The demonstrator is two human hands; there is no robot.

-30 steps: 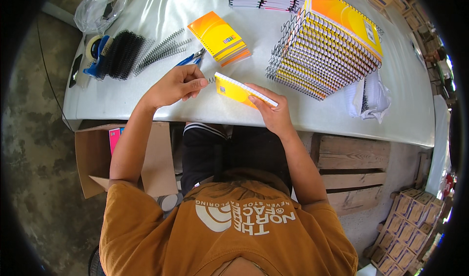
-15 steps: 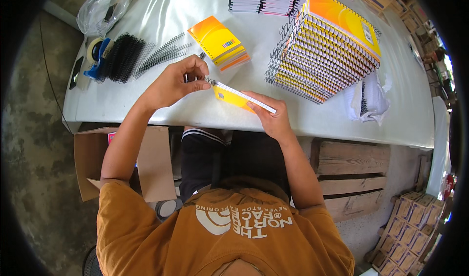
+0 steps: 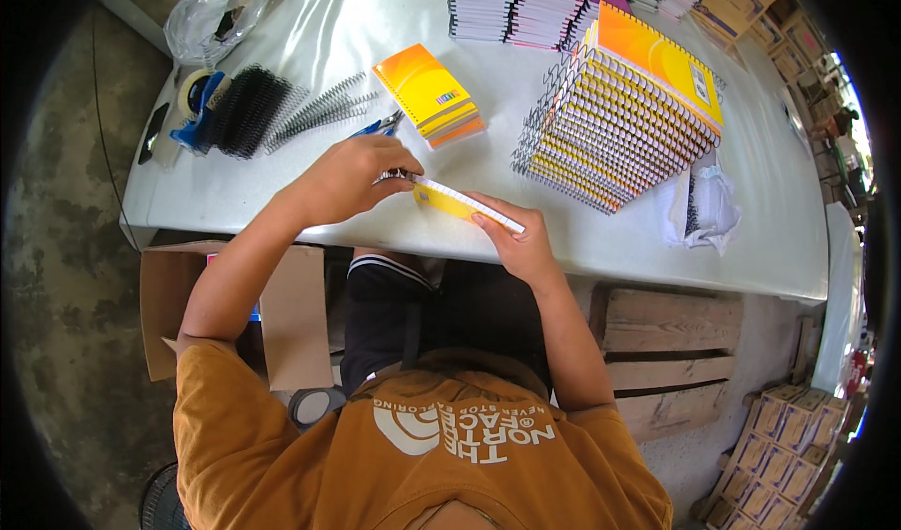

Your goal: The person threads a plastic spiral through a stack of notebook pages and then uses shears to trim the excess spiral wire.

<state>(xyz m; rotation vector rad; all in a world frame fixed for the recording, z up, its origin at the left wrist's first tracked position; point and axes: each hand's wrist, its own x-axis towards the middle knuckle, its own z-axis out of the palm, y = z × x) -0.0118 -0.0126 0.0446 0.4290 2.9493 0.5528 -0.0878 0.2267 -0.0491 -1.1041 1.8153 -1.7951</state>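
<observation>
My right hand (image 3: 518, 237) grips a small yellow notebook (image 3: 452, 207) by its right end, with the white page edges turned up. At the notebook's left end, my left hand (image 3: 349, 181) pinches a dark spiral binding coil (image 3: 392, 175). The coil's tip meets the notebook's corner; the fingers hide how far it is threaded. Just beyond my left hand lie blue-handled pliers (image 3: 383, 125), partly covered by it. A short stack of orange and yellow notebooks (image 3: 427, 87), with punched holes along the left edge, rests behind them.
Loose coils (image 3: 324, 107) and a dense black coil bundle (image 3: 249, 107) lie at left, beside a blue tape dispenser (image 3: 192, 134). A tall pile of spiral-bound notebooks (image 3: 629, 117) stands at right. Below the table's left edge sits an open cardboard box (image 3: 296, 319).
My left hand has turned and lowered slightly, its fingers closing over the coil at the notebook's corner. The blue plier handles now show beyond it. The whole view has shifted a little.
</observation>
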